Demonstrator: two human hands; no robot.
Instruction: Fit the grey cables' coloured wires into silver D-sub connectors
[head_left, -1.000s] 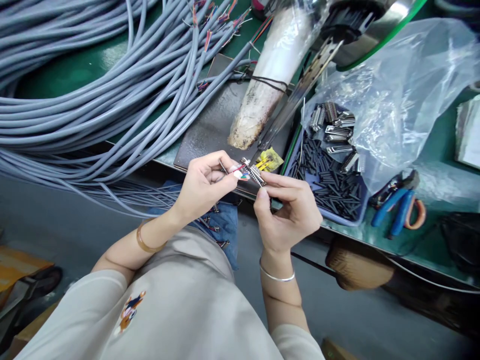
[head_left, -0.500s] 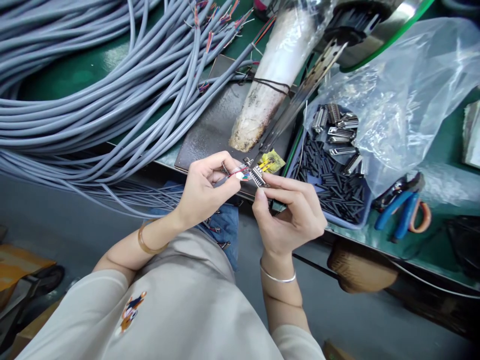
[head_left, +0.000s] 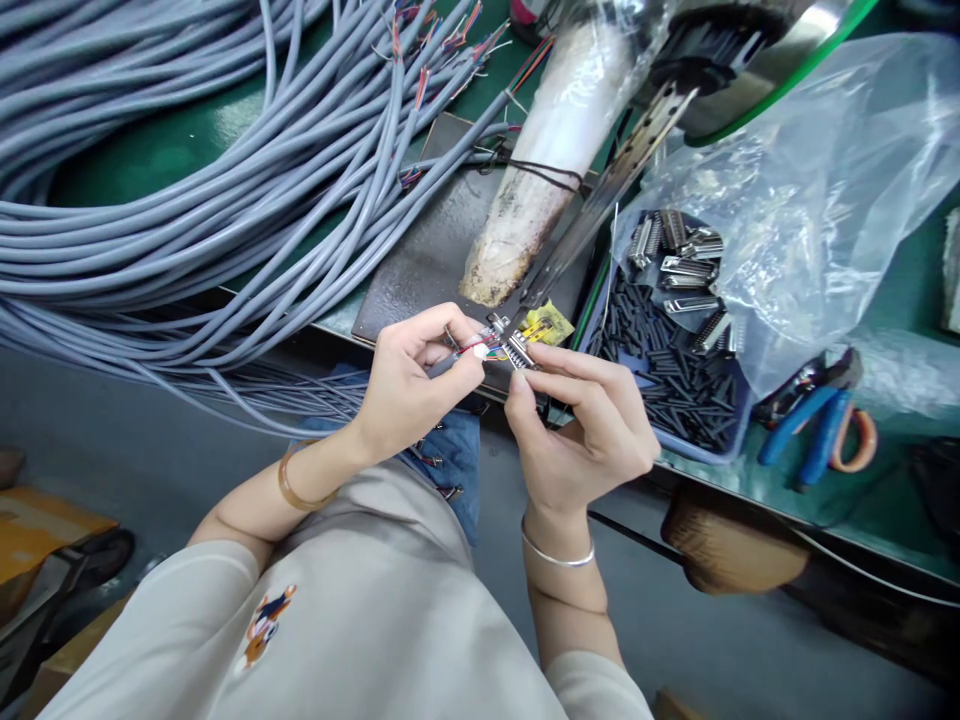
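My left hand (head_left: 420, 375) is closed, pinching a grey cable whose thin coloured wires (head_left: 491, 352) fan out past the fingertips. Between the thumb and fingers of my right hand (head_left: 581, 415) is a small metal pin connector (head_left: 517, 349), its row of pins facing the wires. Wire ends meet the connector; whether each is joined is too small to tell. Just above the connector hangs the dark tip of a soldering iron (head_left: 532, 295). A yellow piece (head_left: 549, 325), partly hidden, lies right behind the connector.
Grey cables (head_left: 225, 220) cover the left bench. A wrapped white tube (head_left: 517, 190) rests on a dark plate (head_left: 405, 270). To the right, a blue tray (head_left: 731, 450) holds black sleeves (head_left: 675, 370) and metal connectors (head_left: 690, 265), near a plastic bag (head_left: 825, 180) and blue-handled pliers (head_left: 817, 430).
Both hands keep their grips, with the wires and connector almost unmoved at the iron tip. The whole view has shifted slightly, and the bench things appear a little further right.
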